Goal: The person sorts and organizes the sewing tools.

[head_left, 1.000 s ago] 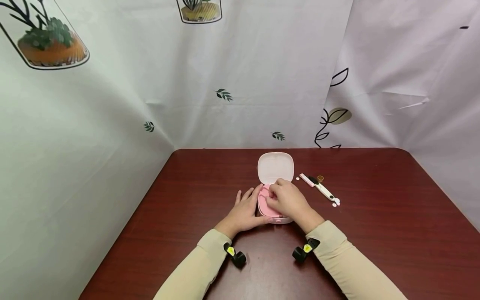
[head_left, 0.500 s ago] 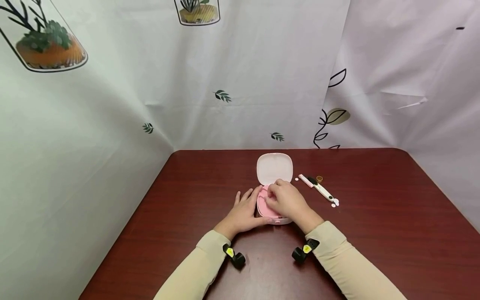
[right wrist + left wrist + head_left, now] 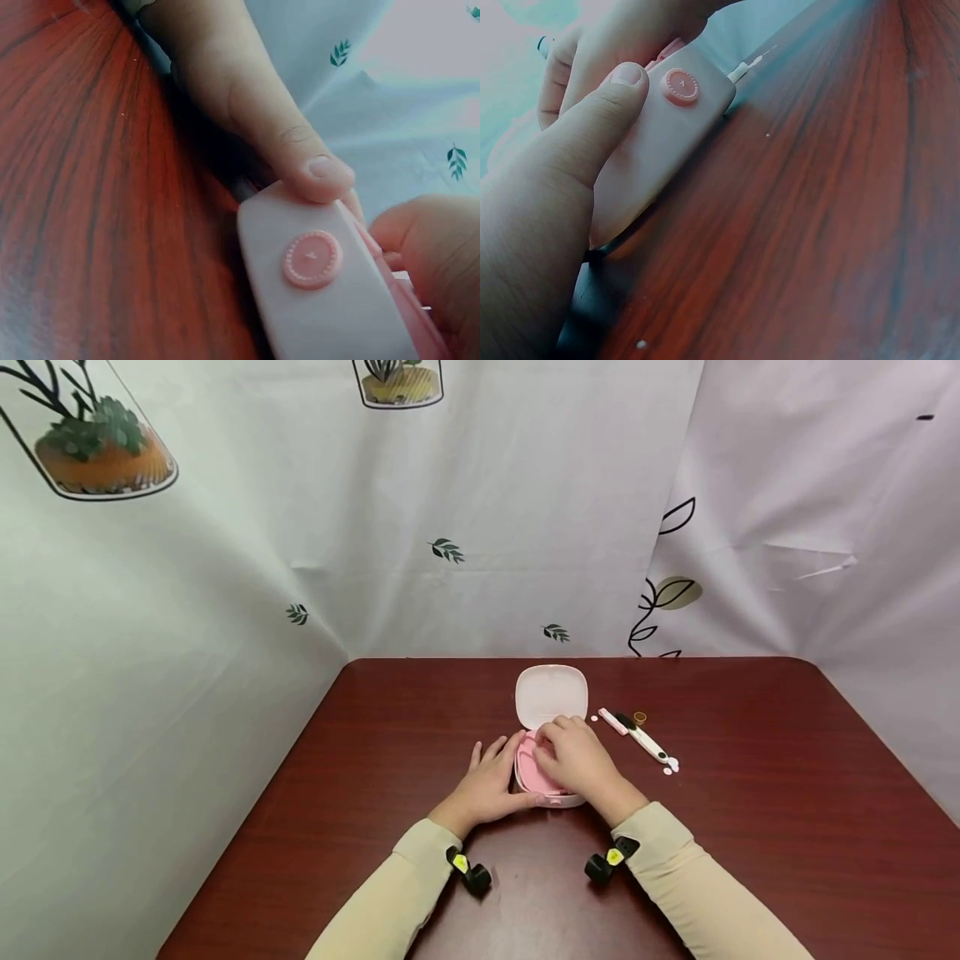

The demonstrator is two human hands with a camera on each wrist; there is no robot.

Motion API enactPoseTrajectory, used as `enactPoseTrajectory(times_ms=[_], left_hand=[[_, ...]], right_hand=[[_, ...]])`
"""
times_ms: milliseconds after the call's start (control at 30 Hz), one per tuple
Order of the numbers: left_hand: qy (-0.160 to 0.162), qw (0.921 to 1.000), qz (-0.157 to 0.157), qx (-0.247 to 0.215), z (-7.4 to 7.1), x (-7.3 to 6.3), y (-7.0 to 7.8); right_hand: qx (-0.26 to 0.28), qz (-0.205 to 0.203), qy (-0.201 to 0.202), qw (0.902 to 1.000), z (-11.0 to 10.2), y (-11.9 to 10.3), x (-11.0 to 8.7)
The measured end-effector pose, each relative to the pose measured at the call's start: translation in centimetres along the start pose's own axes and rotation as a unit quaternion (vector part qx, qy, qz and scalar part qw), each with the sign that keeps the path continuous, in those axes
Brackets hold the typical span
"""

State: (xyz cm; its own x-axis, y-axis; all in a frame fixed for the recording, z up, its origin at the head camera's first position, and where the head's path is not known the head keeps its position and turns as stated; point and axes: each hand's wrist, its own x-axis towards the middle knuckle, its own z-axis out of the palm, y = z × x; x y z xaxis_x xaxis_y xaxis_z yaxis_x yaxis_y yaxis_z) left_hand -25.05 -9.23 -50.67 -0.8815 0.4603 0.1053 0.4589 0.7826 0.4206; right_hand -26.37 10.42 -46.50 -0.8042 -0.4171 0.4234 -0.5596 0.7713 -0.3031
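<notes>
A small pale box [image 3: 564,802] with a pink inner tray [image 3: 538,775] stands with its lid [image 3: 551,696] raised at the back. My left hand [image 3: 489,785] steadies it from the left: the thumb lies on the front rim beside a round pink button [image 3: 312,259], and the straight, spread fingers reach along the left side. Over the tray, my right hand [image 3: 581,760] bends its fingers down into the box. Its fingertips are hidden, so I cannot tell whether they pinch anything. Bits of white [image 3: 403,277] show below that hand in the right wrist view.
Right of the box lie a short pink-and-white stick [image 3: 612,720], a slim white tool [image 3: 649,744] with a black end, a gold-coloured ring [image 3: 640,717] and several small white discs [image 3: 672,763]. The reddish-brown table [image 3: 420,710] meets a printed white curtain [image 3: 480,493] behind.
The right hand's fingers have shifted slightly over the tray, its knuckles leaning a little further right. The left hand and the box stay where they were.
</notes>
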Motion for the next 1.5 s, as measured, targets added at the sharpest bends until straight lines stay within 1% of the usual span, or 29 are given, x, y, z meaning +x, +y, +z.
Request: enactPoseTrajectory(times_ms=[133,200,400,567,733,1000,1333,1500], left_hand=[[0.001,1.0000,-0.001,-0.002,-0.02,-0.13,0.12],[0.001,1.0000,-0.001,-0.002,-0.05,-0.20,0.14],[0.004,1.0000,0.005,-0.007,-0.19,-0.31,0.14],[0.005,0.9999,0.007,-0.008,-0.32,-0.31,0.22],[0.005,1.0000,0.005,-0.001,-0.34,-0.19,0.29],[0.010,0.9999,0.004,-0.002,-0.44,-0.09,0.49],[0.014,0.9999,0.006,-0.003,-0.44,0.05,0.37],[0.013,0.9999,0.006,-0.005,-0.26,0.01,0.23]], right_hand=[[0.011,-0.001,-0.032,0.9994,-0.22,0.01,-0.07],[0.017,0.000,-0.038,0.9991,-0.27,0.02,-0.09],[0.034,0.010,-0.026,0.9990,-0.20,-0.14,-0.04],[0.032,0.013,-0.022,0.9992,-0.14,-0.23,0.01],[0.032,0.009,-0.014,0.9993,-0.15,-0.17,0.00],[0.034,0.000,0.000,0.9994,-0.01,-0.06,-0.02],[0.040,0.002,0.004,0.9992,-0.10,0.00,0.10],[0.041,0.005,-0.006,0.9991,-0.16,-0.09,0.06]])
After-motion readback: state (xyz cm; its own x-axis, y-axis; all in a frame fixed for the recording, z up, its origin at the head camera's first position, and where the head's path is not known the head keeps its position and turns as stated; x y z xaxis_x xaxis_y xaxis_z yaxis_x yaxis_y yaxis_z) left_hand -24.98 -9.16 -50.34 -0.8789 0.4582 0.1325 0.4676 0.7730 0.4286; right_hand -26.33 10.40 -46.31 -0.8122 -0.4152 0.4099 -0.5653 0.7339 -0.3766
